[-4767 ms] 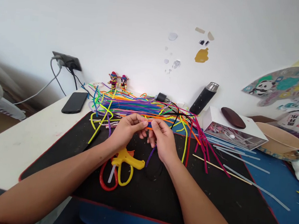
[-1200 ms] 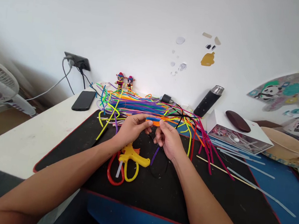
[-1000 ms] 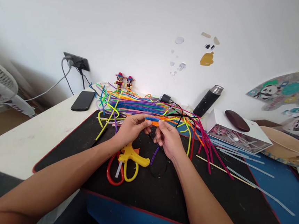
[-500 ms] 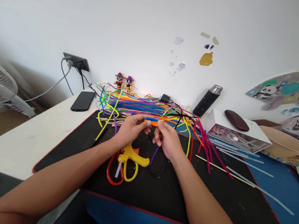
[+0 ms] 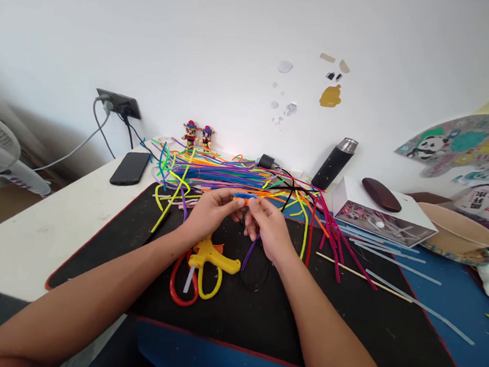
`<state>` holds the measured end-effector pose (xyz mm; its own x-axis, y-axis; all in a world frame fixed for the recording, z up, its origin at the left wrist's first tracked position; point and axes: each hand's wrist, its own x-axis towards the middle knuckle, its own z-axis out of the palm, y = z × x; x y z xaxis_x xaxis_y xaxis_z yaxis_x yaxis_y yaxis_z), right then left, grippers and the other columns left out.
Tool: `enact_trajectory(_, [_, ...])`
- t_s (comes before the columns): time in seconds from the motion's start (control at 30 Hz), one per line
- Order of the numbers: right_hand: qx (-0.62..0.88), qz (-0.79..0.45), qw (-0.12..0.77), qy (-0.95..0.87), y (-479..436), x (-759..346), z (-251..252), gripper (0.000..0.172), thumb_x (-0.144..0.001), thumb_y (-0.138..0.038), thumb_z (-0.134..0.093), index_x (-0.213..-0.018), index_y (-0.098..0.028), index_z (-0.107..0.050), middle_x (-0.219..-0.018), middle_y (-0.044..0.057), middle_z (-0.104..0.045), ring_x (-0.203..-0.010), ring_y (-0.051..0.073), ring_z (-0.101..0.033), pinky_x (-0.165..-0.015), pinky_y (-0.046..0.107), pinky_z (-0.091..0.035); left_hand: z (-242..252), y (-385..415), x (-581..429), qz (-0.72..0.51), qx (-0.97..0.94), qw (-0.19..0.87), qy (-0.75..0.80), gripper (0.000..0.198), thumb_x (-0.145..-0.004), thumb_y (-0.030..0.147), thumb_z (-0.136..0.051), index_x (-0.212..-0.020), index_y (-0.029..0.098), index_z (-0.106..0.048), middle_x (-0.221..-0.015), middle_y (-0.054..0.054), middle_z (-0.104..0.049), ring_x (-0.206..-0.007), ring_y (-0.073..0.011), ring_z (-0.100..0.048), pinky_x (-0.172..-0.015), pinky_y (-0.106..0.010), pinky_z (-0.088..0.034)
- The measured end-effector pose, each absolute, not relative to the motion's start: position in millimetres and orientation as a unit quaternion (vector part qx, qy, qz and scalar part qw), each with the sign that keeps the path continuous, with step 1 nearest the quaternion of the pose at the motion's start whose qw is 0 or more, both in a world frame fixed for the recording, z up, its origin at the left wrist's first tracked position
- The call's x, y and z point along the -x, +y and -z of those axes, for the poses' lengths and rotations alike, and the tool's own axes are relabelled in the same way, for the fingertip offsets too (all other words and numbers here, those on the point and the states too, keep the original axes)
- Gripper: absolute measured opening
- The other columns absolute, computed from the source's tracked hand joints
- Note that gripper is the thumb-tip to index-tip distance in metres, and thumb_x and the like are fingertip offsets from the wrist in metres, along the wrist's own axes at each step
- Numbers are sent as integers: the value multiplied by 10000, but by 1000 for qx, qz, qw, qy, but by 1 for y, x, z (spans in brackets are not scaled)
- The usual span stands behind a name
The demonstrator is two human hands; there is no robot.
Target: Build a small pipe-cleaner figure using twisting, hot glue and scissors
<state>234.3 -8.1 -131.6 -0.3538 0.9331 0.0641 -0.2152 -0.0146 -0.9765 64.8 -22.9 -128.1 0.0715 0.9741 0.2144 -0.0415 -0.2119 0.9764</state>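
Observation:
A small blue and orange piece [image 5: 244,195], apparently of fuzzy pipe cleaner, is held above the black mat between both hands. My left hand [image 5: 211,214] pinches its left end between thumb and fingers. At the other end, the thumb and fingers of my right hand [image 5: 269,228] close on it, covering part of the orange. Below my left hand lies a yellow glue gun [image 5: 218,259] with a clear glue stick poking out. It rests over scissors with a red handle loop [image 5: 183,302] and a yellow one. Just under my right hand is a purple pipe cleaner [image 5: 248,256].
Many coloured pipe cleaners [image 5: 228,174] are heaped behind my hands, with two small figures [image 5: 190,135] beyond. A phone [image 5: 129,168] lies left. To the right are a black flask [image 5: 334,164], a white box [image 5: 381,215], a bowl [image 5: 458,228], glue sticks and a wooden stick [image 5: 362,276].
The view has swung slightly, so the scene sits a little further left. My right fingertips have moved slightly left along the piece, and less orange shows. Both hands keep hold of it.

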Motion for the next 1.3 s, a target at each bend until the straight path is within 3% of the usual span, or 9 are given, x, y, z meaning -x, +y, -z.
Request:
enact_trajectory(0.2, [360,-585,461,-562,-8,-236,132,459,-812,-631,-811,-788,-218,-611,-449,-101,-509,-338,76,-419,-487,239,-501,130,-24,-65,-526,-568,502,386,588,-871,562,-776,-1294,161,-701,-804,-33,-734,-679,-177,-716,-661,-307,-607])
enact_trajectory(0.4, [350,-598,439,-571,-7,-236,136,452,-849,-635,-773,-835,-214,-608,-510,-94,-557,-339,71,-441,-475,236,-494,129,-22,-62,-535,-568,486,393,446,-879,536,-777,-1102,150,-769,-749,-27,-731,-656,-157,-689,-652,-282,-589])
enact_trajectory(0.57, [343,-615,452,-548,-7,-236,133,518,-840,-695,-743,-965,-198,-668,-596,-76,-617,-350,71,-491,-470,235,-500,131,-21,-60,-529,-589,459,402,401,-879,498,-786,-1088,156,-769,-751,-17,-733,-649,-149,-681,-648,-273,-585])
enact_trajectory(0.73, [371,-585,458,-557,-4,-238,136,451,-849,-629,-759,-865,-190,-657,-525,-81,-574,-346,72,-477,-463,228,-488,131,-22,-61,-502,-601,480,395,405,-893,510,-769,-1096,161,-738,-772,-17,-726,-667,-159,-702,-652,-283,-605])
enact_trajectory(0.83, [378,-575,451,-568,-3,-238,138,428,-865,-606,-746,-874,-186,-665,-527,-77,-578,-354,76,-493,-448,221,-467,131,-22,-61,-488,-600,495,397,469,-893,533,-763,-1178,166,-696,-781,-17,-722,-674,-169,-714,-655,-296,-616])
enact_trajectory(0.97, [386,-566,434,-585,-4,-237,138,448,-862,-619,-735,-918,-178,-678,-545,-71,-590,-358,84,-512,-401,212,-410,131,-20,-59,-485,-600,493,401,485,-846,540,-807,-1135,164,-707,-830,-36,-737,-692,-174,-716,-644,-295,-612])
enact_trajectory(1.13, [372,-563,443,-590,-10,-236,130,512,-885,-644,-702,-1112,-186,-685,-594,-85,-600,-358,81,-510,-444,231,-455,125,-14,-46,-545,-553,460,431,457,-808,538,-844,-1049,159,-760,-798,-47,-753,-666,-171,-705,-657,-296,-607])
enact_trajectory(1.3, [361,-563,344,-658,-19,-237,124,460,-922,-632,-672,-1026,-187,-726,-620,-61,-591,-414,97,-530,-440,236,-396,127,-4,-34,-645,-437,461,425,441,-756,519,-894,-978,160,-763,-802,-41,-757,-657,-138,-692,-647,-255,-587])
